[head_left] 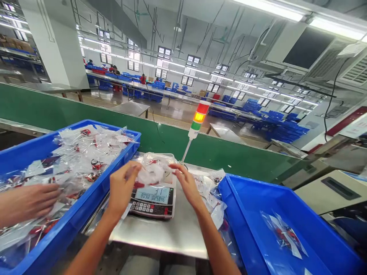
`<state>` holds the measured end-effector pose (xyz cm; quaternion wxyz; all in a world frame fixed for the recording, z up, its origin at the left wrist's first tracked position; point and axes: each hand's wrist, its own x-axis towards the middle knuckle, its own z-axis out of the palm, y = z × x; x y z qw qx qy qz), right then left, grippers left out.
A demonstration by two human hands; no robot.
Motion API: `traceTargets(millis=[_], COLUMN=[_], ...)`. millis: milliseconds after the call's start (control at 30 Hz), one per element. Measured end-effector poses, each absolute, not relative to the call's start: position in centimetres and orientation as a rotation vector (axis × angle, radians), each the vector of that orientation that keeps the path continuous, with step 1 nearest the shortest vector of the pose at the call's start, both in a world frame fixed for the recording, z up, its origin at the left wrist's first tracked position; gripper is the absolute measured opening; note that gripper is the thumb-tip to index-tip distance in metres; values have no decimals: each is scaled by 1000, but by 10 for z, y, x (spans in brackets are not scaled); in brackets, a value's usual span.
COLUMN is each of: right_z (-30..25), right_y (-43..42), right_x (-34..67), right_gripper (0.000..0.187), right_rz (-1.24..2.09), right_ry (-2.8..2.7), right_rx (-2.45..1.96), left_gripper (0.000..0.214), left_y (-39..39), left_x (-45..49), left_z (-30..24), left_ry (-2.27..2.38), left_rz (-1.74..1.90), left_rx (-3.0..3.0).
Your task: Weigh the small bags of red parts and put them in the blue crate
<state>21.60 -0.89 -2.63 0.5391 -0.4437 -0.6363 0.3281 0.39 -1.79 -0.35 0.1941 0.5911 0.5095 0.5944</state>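
Note:
A clear plastic bag point(151, 173) with something red in it is above the pan of a digital weighing scale point(153, 200). My left hand point(123, 187) pinches the bag's left side. Close to its right edge is my right hand point(186, 183), fingers apart and curved toward the bag; whether a fingertip touches it I cannot make out. Lit digits show on the scale's display, above its keypad. More clear bags point(210, 191) lie on the steel table point(155, 235) just right of my right hand.
At left, a blue bin point(77, 214) holds many small bags, with another person's hand point(37, 200) over them. A second blue bin point(243, 221) on the right contains a few bags point(285, 235). Behind the scale stand a signal light point(199, 116), lit amber, and a green barrier point(169, 135).

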Motion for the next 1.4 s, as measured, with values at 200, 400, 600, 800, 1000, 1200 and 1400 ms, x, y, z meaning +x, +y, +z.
traceTargets(millis=[200,400,600,800,1000,1200,1400], right_z=[-47,-88,-104,-124,-128,-110,-71], right_y=[-75,-97,-110,-127,-135,-101,-11], right_x=[193,204,210,240,317,320,226], right_gripper=[40,51,58,57,53,44,47], right_rz=[387,112,509,1139,616,123,57], right_ry=[-1432,-1087,-1040,-1097,-1059,-1328,-1949], right_rx=[-1281,-1561,-1556,-1422,-1791,-1906,-1375], left_gripper=[36,38,35,38,27,30,31], left_y=[-60,-73,-80,-85,-48,1,-26], left_x=[40,48,48,46,15,-4,-16], left_z=[-46,-82,-90,-106,-93,-71,-93], left_ry=[1519,1632,1529,1485,1646,1642,1778], left_rz=[1671,1605,1551,1413,1623,1477,1491], left_rx=[1662,1606,1745,1793,1922,2236,2012])
